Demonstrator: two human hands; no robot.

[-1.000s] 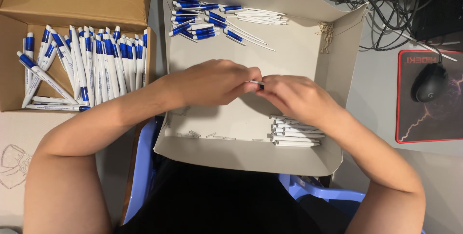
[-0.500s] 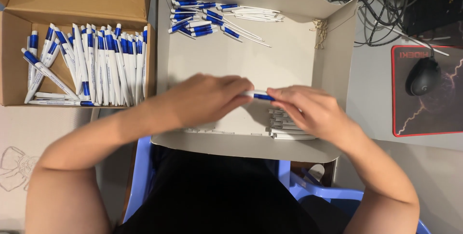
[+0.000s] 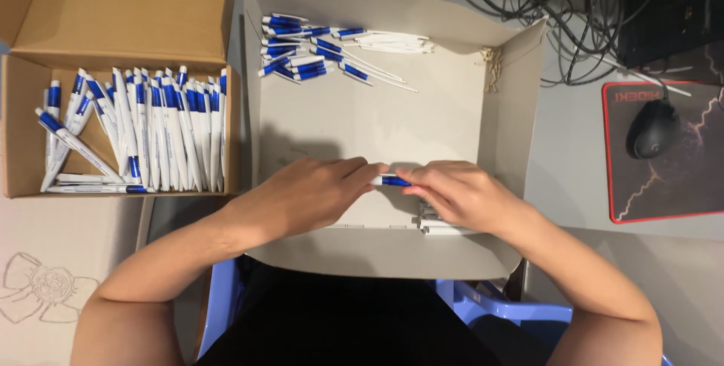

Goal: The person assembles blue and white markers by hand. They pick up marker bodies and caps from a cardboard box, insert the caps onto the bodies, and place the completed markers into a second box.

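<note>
Hands meeting over near middle of white tray [image 3: 520, 110]: left hand [image 3: 317, 192] pinching white end of pen [image 3: 392, 181], right hand [image 3: 452, 192] gripping blue end. Pen lying left to right between both, equally close to each. Far left, brown box [image 3: 23, 170] full of pens; far in tray, loose pen parts [image 3: 317, 49]; right, mouse [image 3: 653, 128].

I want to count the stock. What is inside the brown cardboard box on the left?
The brown cardboard box holds many white and blue pens, mostly upright in a row, and a few slanted at its left. What lies beneath them is covered.
</note>
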